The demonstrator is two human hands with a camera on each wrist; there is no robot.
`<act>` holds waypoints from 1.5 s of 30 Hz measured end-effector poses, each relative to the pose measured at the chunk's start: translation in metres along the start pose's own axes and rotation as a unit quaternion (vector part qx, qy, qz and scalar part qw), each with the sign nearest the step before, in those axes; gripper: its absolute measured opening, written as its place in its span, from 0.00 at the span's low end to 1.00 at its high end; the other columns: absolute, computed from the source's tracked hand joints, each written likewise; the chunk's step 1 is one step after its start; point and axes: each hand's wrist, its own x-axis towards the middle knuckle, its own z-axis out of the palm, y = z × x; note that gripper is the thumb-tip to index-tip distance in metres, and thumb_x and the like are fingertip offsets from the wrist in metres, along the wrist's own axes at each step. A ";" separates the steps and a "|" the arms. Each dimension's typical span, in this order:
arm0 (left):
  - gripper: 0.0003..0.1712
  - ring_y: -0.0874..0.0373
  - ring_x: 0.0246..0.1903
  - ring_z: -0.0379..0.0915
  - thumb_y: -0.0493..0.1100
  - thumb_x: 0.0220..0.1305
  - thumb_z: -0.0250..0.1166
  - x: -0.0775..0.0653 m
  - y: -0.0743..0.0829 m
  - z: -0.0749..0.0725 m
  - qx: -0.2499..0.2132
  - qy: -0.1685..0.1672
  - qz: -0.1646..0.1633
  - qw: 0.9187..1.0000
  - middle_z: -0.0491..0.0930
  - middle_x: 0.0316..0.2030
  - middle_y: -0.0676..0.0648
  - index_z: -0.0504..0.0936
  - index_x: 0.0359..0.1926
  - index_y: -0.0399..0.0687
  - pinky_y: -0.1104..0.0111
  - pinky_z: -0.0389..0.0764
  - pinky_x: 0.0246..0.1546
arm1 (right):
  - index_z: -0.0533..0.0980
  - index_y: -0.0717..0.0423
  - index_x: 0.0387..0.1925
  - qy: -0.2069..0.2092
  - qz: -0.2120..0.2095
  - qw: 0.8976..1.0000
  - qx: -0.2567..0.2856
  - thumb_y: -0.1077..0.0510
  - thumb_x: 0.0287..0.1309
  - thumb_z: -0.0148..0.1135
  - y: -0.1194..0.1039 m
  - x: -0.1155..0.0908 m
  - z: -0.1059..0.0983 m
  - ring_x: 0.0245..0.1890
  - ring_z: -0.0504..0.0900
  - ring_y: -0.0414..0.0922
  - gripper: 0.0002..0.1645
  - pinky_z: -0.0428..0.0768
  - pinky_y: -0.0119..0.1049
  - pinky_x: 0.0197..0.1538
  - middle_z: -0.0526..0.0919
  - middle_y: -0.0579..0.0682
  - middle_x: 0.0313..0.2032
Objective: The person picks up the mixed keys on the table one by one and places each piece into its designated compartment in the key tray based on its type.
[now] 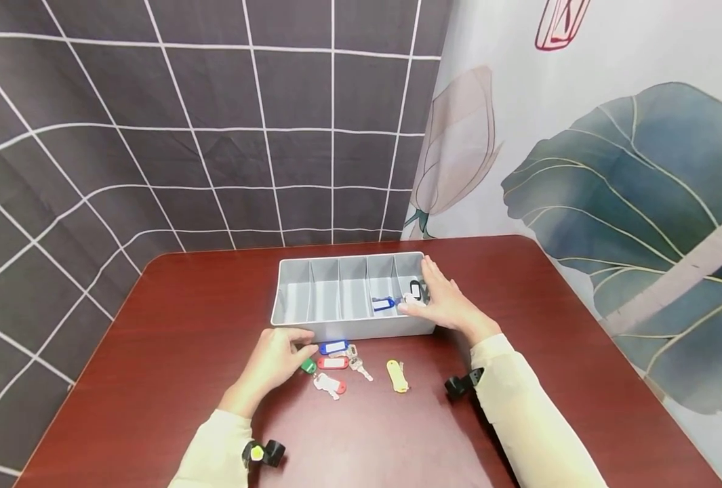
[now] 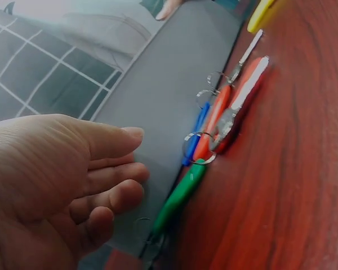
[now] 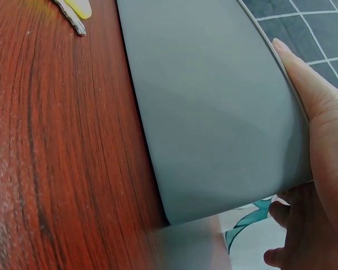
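A grey plastic tray [image 1: 361, 329] with several compartments stands on the table. My right hand [image 1: 449, 305] holds its right end, thumb over the front rim and fingers along the outer side. In the right wrist view the thumb lies at the rim of the tray [image 3: 214, 112]. A blue key tag [image 1: 383, 304] and a black key tag [image 1: 415, 290] lie in the right-hand compartments. My left hand [image 1: 278, 356] hovers beside the tray's front, fingers loosely bent, holding nothing. Close by lies a green key tag [image 2: 177, 199], partly hidden by the hand in the head view.
In front of the tray lie another blue key tag [image 1: 334, 347], a red key tag [image 1: 333, 363], a red-and-white tag [image 1: 330, 384] and a yellow key tag [image 1: 397, 376], with keys. The dark red table [image 1: 184, 305] backs onto a gridded curtain [image 1: 299, 156].
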 end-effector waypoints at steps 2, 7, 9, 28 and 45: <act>0.11 0.71 0.13 0.65 0.41 0.50 0.75 -0.003 -0.001 0.007 0.004 -0.001 0.011 1.000 0.77 0.16 0.61 0.89 0.38 0.47 0.73 0.70 0.18 | 0.36 0.56 0.75 -0.005 0.006 1.000 0.000 0.22 0.44 0.61 0.001 -0.004 0.003 0.74 0.38 0.50 0.73 0.41 0.64 0.68 0.36 0.53 0.75; 0.10 0.70 0.19 0.70 0.40 0.48 0.75 -0.001 0.001 0.019 0.023 0.013 0.049 0.998 0.81 0.22 0.60 0.89 0.35 0.47 0.73 0.74 0.25 | 0.37 0.57 0.75 0.002 0.005 1.000 0.006 0.25 0.45 0.63 0.005 -0.010 0.003 0.74 0.38 0.51 0.72 0.41 0.65 0.67 0.36 0.54 0.75; 0.09 0.69 0.20 0.71 0.40 0.47 0.75 0.001 0.003 0.021 0.036 0.015 0.051 0.998 0.80 0.20 0.60 0.89 0.34 0.46 0.72 0.74 0.26 | 0.37 0.58 0.75 0.003 0.000 1.000 0.010 0.25 0.46 0.63 0.004 -0.010 0.002 0.74 0.38 0.51 0.72 0.41 0.65 0.67 0.36 0.54 0.75; 0.07 0.67 0.19 0.71 0.44 0.51 0.74 0.008 0.008 0.022 0.120 -0.009 0.015 0.993 0.79 0.17 0.59 0.89 0.33 0.51 0.70 0.71 0.21 | 0.34 0.57 0.75 -0.006 -0.012 1.000 0.014 0.27 0.47 0.63 0.000 0.001 0.001 0.74 0.36 0.50 0.72 0.42 0.65 0.67 0.32 0.53 0.75; 0.08 0.60 0.22 0.77 0.47 0.52 0.74 0.006 0.011 0.023 0.141 -0.014 0.006 0.990 0.80 0.18 0.58 0.89 0.34 0.51 0.64 0.76 0.26 | 0.33 0.58 0.74 -0.008 -0.014 1.000 0.014 0.27 0.47 0.63 0.000 0.002 0.001 0.74 0.37 0.51 0.72 0.41 0.66 0.66 0.33 0.55 0.75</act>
